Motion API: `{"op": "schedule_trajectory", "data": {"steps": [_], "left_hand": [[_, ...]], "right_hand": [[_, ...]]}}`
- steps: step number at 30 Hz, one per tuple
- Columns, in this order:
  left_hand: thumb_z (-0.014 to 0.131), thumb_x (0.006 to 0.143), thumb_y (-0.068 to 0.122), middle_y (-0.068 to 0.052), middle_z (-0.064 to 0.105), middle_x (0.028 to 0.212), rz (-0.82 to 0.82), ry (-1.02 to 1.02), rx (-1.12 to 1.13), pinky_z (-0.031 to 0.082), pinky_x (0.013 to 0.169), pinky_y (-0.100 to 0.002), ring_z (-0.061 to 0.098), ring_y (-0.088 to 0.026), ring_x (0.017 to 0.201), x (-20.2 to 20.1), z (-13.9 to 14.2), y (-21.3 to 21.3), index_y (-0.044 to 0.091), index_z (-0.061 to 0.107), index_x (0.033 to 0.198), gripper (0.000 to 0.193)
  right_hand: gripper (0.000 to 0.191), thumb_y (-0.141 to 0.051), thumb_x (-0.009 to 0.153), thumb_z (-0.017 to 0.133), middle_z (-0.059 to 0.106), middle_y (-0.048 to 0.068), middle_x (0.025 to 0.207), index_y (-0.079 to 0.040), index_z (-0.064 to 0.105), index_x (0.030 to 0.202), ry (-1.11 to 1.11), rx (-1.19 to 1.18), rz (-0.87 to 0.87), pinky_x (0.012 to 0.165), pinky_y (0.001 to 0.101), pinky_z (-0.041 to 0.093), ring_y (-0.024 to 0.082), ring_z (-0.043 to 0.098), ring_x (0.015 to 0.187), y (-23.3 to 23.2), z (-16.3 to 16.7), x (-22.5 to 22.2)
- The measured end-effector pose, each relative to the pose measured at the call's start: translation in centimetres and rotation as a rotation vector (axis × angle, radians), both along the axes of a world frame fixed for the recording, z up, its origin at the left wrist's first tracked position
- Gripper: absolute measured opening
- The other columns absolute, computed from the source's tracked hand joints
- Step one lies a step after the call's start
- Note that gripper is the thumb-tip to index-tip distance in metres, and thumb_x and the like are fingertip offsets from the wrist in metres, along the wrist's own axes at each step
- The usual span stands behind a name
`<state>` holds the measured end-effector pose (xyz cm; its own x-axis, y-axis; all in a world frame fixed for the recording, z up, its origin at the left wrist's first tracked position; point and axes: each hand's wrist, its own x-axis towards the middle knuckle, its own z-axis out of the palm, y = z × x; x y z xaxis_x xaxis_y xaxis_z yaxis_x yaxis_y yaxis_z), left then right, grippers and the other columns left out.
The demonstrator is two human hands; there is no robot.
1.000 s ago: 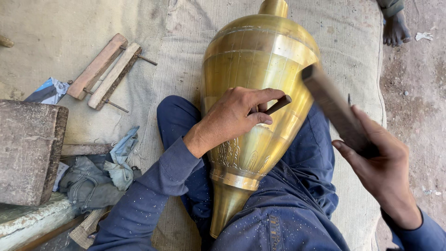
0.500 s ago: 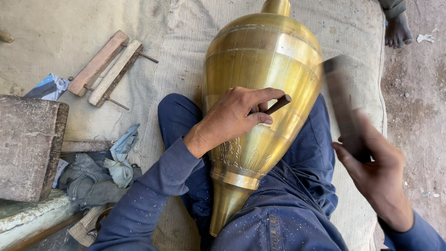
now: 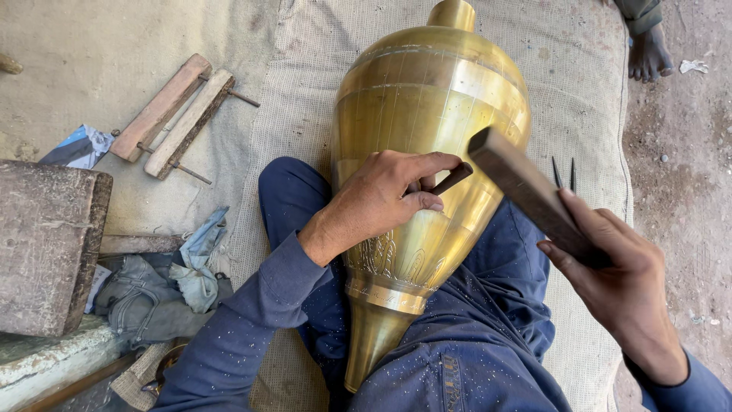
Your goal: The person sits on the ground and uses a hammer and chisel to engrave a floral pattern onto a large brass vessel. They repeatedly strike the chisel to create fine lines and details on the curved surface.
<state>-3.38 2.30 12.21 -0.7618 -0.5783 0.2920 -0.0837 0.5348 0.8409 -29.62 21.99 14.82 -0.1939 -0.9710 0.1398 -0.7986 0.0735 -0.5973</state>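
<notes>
— Where is your left hand [image 3: 381,202]?

— My left hand rests on the flank of the brass vessel [image 3: 427,152], fingers pressed together and pinching a small chisel [image 3: 450,180]. The chisel's long axis slants up and to the right, its upper end free, its tip hidden under my fingers against the brass.

— And the other?

— My right hand [image 3: 618,286] is wrapped tight around a dark hammer bar [image 3: 526,191]. The bar's head sits just right of the chisel's free end, near but apart; it is the closer hand to that end.

— Where does the vessel lie?

— Across my lap, narrow foot toward me, neck pointing to the far edge of the burlap mat [image 3: 305,114] (two thin spikes [image 3: 564,174] stand near the mat's right edge).
</notes>
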Motion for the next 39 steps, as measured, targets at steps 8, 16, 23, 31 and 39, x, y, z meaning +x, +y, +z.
{"op": "schedule_trajectory", "data": {"steps": [8, 16, 23, 31, 39], "left_hand": [[0.082, 0.085, 0.017, -0.007, 0.076, 0.087, 0.011, 0.040, -0.011, 0.062, 0.072, -0.033, 0.077, -0.017, 0.077, 0.2, -0.3, 0.3, 0.014, 0.064, 0.133, 0.051], [0.082, 0.085, 0.014, -0.009, 0.076, 0.086, 0.024, 0.032, 0.020, 0.060, 0.070, -0.036, 0.076, -0.019, 0.076, 0.4, -0.2, 0.6, 0.013, 0.065, 0.133, 0.051], [0.083, 0.084, 0.014, -0.009, 0.076, 0.086, 0.030, 0.040, 0.041, 0.061, 0.071, -0.035, 0.076, -0.018, 0.077, 0.6, -0.6, 0.7, 0.011, 0.065, 0.132, 0.051], [0.082, 0.085, 0.014, -0.010, 0.076, 0.090, 0.028, 0.052, 0.062, 0.062, 0.072, -0.033, 0.076, -0.017, 0.079, 0.8, -0.9, 1.1, 0.010, 0.065, 0.133, 0.051], [0.082, 0.085, 0.015, -0.010, 0.076, 0.094, 0.024, 0.090, 0.064, 0.064, 0.073, -0.031, 0.077, -0.015, 0.082, 1.0, -0.9, 1.0, 0.010, 0.063, 0.134, 0.052]], "right_hand": [[0.075, -0.006, 0.079, 0.083, 0.072, 0.015, 0.122, -0.006, 0.056, 0.149, -0.022, -0.088, 0.053, 0.083, 0.0315, 0.062, 0.020, 0.072, 0.102, -0.1, 0.2, 0.0], [0.072, -0.011, 0.077, 0.081, 0.069, 0.017, 0.125, -0.003, 0.055, 0.143, -0.003, -0.148, 0.080, 0.082, 0.0312, 0.062, 0.022, 0.071, 0.104, -0.3, 0.8, 0.4], [0.070, -0.009, 0.079, 0.084, 0.071, 0.017, 0.125, -0.004, 0.060, 0.144, 0.083, -0.069, 0.058, 0.086, 0.0338, 0.062, 0.023, 0.073, 0.106, -0.2, 1.5, 0.8], [0.070, -0.008, 0.075, 0.085, 0.073, 0.016, 0.111, -0.005, 0.063, 0.141, 0.133, 0.024, -0.002, 0.077, 0.0341, 0.061, 0.023, 0.074, 0.093, -0.5, 2.9, 1.6], [0.072, -0.008, 0.076, 0.082, 0.071, 0.018, 0.114, -0.001, 0.056, 0.143, 0.123, -0.048, -0.022, 0.079, 0.0350, 0.061, 0.024, 0.072, 0.096, -1.0, 3.8, 2.2]]}}
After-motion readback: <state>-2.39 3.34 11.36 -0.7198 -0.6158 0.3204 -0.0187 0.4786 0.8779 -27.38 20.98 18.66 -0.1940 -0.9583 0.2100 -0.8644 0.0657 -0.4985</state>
